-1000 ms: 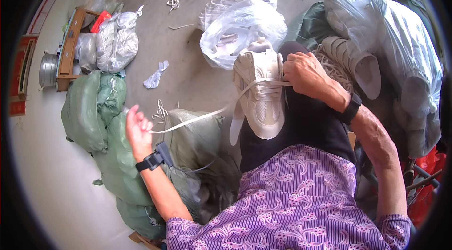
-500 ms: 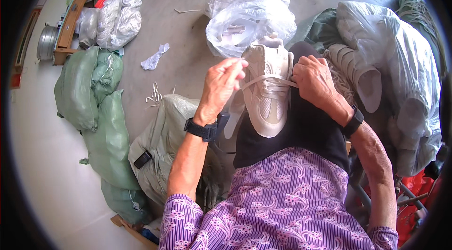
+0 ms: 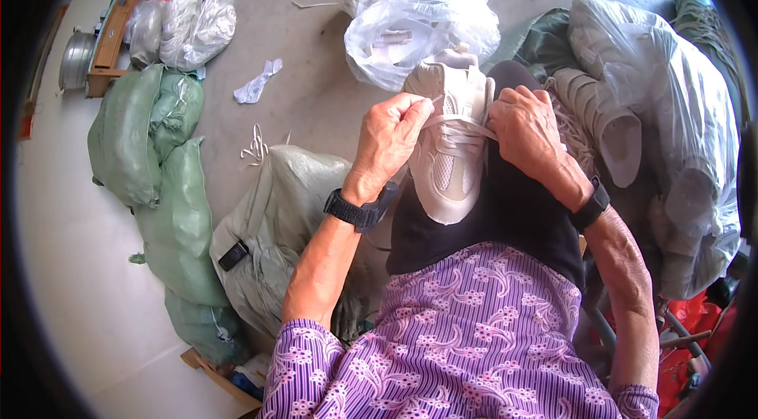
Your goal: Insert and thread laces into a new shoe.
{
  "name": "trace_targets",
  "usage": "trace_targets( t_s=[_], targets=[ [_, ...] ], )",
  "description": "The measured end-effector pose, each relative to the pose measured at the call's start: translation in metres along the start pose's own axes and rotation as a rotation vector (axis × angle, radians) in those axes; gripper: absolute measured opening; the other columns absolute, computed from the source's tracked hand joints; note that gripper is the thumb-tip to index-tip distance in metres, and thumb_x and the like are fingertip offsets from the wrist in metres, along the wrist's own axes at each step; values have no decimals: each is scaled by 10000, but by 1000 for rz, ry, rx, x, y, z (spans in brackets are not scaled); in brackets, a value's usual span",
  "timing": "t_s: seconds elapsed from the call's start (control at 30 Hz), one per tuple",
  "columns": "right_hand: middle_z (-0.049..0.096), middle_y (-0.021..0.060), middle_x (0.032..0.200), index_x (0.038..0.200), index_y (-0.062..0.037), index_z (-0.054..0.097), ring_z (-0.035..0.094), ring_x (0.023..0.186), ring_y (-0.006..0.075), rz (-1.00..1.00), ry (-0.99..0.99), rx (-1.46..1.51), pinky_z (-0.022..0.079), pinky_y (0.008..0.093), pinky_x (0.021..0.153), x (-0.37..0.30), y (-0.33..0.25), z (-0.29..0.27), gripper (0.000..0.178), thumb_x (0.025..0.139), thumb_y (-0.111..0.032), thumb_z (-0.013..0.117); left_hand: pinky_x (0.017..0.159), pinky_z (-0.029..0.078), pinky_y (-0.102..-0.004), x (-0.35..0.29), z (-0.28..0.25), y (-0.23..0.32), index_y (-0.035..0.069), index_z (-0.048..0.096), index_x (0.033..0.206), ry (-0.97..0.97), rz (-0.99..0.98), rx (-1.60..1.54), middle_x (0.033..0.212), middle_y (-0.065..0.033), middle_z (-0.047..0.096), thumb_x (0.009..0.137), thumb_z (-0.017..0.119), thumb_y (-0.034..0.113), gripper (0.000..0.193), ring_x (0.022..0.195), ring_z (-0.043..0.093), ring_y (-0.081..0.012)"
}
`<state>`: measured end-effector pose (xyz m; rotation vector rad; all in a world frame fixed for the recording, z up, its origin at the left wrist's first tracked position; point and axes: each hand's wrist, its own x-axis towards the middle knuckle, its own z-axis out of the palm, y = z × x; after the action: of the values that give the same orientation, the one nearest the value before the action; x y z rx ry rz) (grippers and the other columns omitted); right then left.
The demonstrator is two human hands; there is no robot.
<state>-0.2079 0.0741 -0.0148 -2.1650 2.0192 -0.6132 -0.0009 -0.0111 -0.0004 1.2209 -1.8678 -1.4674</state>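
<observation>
A cream-white sneaker (image 3: 448, 186) rests on my dark-clad lap, toe toward me. Its flat pale shoelace (image 3: 460, 126) runs across the tongue, with several crossed rows below. My left hand (image 3: 392, 135) is closed in a pinch at the shoe's left side, thumb and forefinger on the lace by the eyelets. On the right side, my right hand (image 3: 527, 127) is curled closed around the lace's other part; its fingertips are partly hidden behind the knuckles.
Beyond the shoe lies a clear plastic bag (image 3: 426, 24). More pale shoes (image 3: 620, 142) sit in a large translucent bag (image 3: 643, 63) at right. Stuffed green sacks (image 3: 178, 214) line the left wall. A greyish sack (image 3: 276, 221) stands by my left arm. Loose laces (image 3: 257, 146) lie on the floor.
My left hand has moved right, closer to the shoe, and its fingers now overlap the shoe's left edge. The right hand stays nearly in place, still gripping lace.
</observation>
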Motion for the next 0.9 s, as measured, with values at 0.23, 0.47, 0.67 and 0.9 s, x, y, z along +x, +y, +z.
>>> trace_targets(
  t_s=[0.23, 0.47, 0.67, 0.9],
  targets=[
    [530, 62, 727, 663, -81, 574, 523, 778, 257, -46, 31, 78, 364, 389, 724, -4, 3, 0, 61, 721, -92, 591, 693, 459, -222, 1, 3, -13, -18, 653, 878, 0, -29, -1, 753, 0, 610, 911, 592, 187, 216, 716, 536, -61],
    [514, 54, 751, 692, -92, 569, 505, 769, 250, -72, 97, 63, 360, 388, 727, -4, 1, 6, 55, 741, -103, 591, 568, 441, -291, 4, 4, -16, -6, 644, 792, 72, 34, -2, 610, -64, 584, 839, 594, 178, 197, 587, 515, -101],
    [518, 48, 748, 677, -97, 571, 513, 771, 249, -90, 114, 53, 363, 392, 724, 0, 5, 8, 56, 719, -103, 607, 549, 437, -311, 11, 10, 7, 18, 619, 757, 70, 142, 308, 607, -60, 573, 818, 613, 151, 147, 585, 542, -100],
    [532, 87, 755, 652, -102, 578, 548, 749, 272, -113, 27, -58, 411, 427, 648, -2, 5, -5, 71, 662, -149, 630, 536, 424, -360, 6, 13, -4, 28, 587, 776, 68, 165, 237, 616, -140, 555, 879, 589, 219, 217, 547, 536, -219]
  ],
)
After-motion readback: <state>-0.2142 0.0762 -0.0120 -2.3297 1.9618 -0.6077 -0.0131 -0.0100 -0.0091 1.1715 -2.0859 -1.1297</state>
